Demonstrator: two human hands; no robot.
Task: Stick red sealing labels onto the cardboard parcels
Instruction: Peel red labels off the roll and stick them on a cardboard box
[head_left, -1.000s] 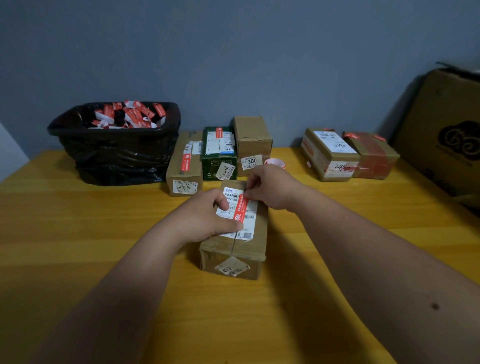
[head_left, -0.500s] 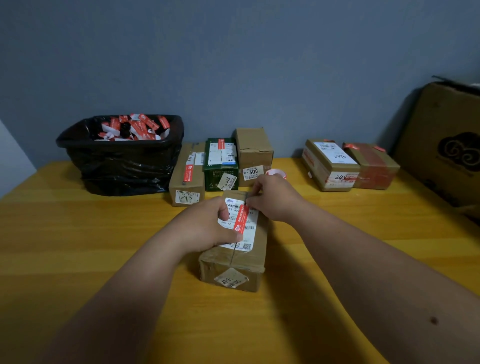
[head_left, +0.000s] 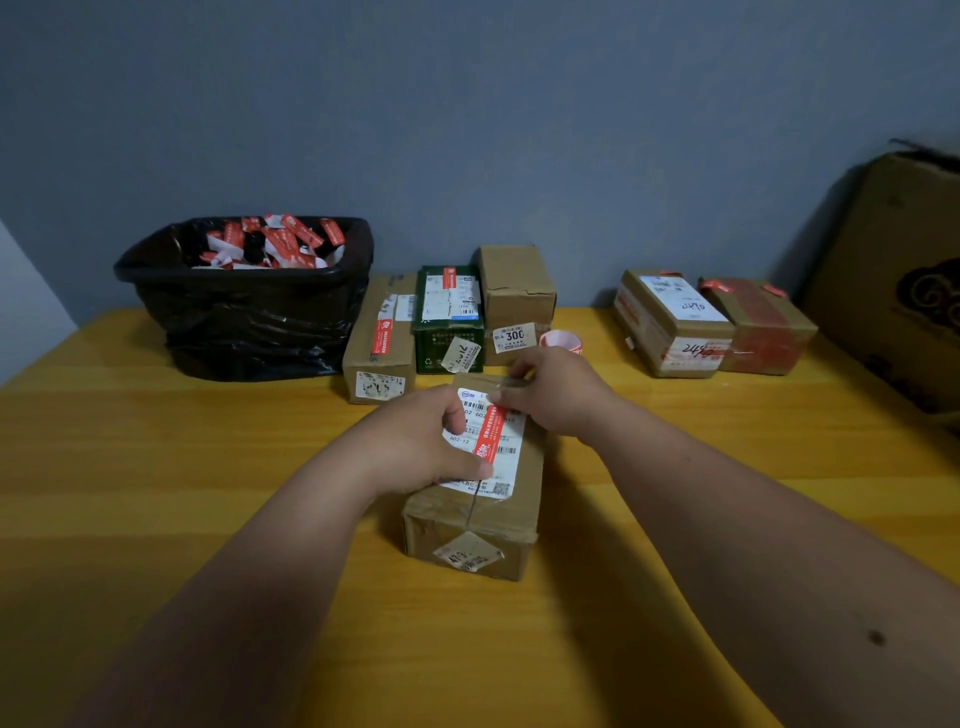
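Observation:
A brown cardboard parcel (head_left: 483, 525) lies in the middle of the yellow table, its white shipping label facing up. A red sealing label (head_left: 492, 434) runs lengthwise across that white label. My left hand (head_left: 415, 441) rests on the parcel's top with fingers curled, its thumb holding down the near end of the red label. My right hand (head_left: 561, 389) pinches the far end of the red label at the parcel's far edge. My hands hide the parcel's far corners.
A black bin (head_left: 249, 306) lined with a bag, holding red-and-white label scraps, stands at the back left. Three parcels (head_left: 449, 317) sit behind the one I work on, two more (head_left: 675, 322) at the right. A pink tape roll (head_left: 561, 340) and a large carton (head_left: 904, 280) are further right.
My right hand has shifted a little toward the parcel's far edge with the label's end. The label now lies flatter on the parcel. My left thumb stays on the near end.

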